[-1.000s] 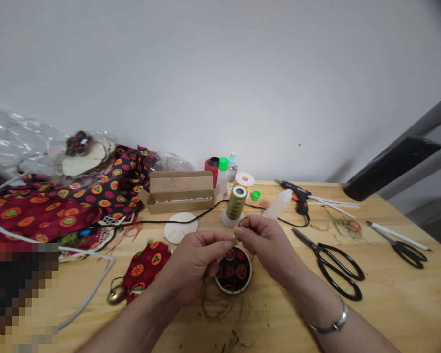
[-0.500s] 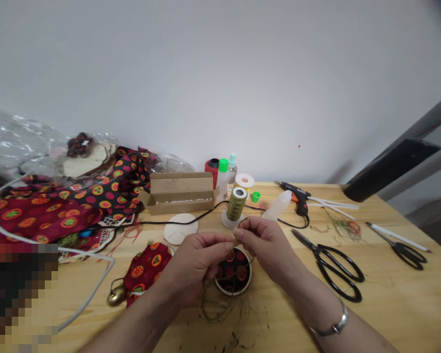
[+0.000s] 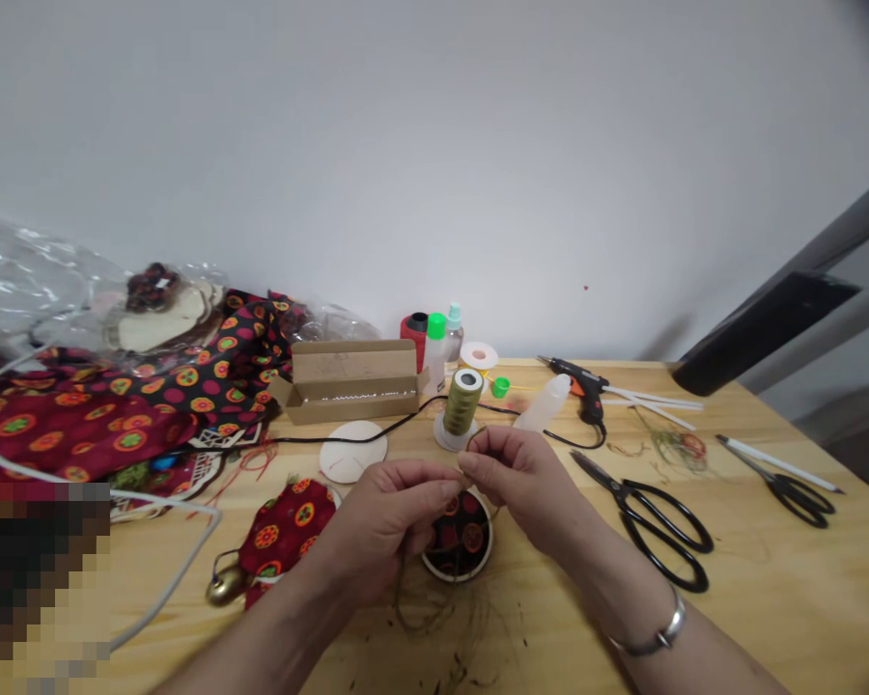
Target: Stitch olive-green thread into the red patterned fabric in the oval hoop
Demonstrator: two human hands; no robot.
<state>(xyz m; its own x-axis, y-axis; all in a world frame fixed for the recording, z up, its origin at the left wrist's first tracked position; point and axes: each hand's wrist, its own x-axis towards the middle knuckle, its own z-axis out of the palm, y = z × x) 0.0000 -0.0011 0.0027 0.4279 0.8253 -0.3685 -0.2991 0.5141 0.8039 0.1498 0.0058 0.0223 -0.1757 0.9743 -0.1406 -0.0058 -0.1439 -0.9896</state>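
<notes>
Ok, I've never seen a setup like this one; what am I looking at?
There is no machine here: this is bare-handed work, seen by a camera worn on the person's head, looking forward and down. The left hand and right hand pinch a thin brownish thread over a round, dark patterned piece with a pale rim. On the wooden table are red and black patterned fabric, an open cardboard box, a spool of olive thread, a glue gun and large black-handled scissors.
</notes>
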